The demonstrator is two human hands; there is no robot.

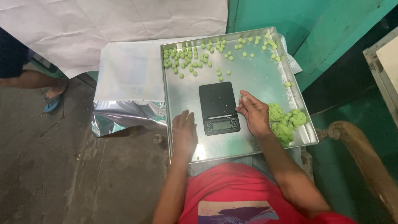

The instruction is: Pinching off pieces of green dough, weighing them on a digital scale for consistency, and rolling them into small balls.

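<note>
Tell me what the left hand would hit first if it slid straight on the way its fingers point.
The left hand points up the tray, just left of the scale. It would likely pass the scale's left edge, cross bare metal and first meet the green balls at the far end, though it might graze the scale.

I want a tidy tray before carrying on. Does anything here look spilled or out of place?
Mostly tidy. One green ball sits alone near the tray's right rim, apart from the scattered balls at the far edge. Small crumbs dot the tray near the scale. Nothing has fallen off.
</note>
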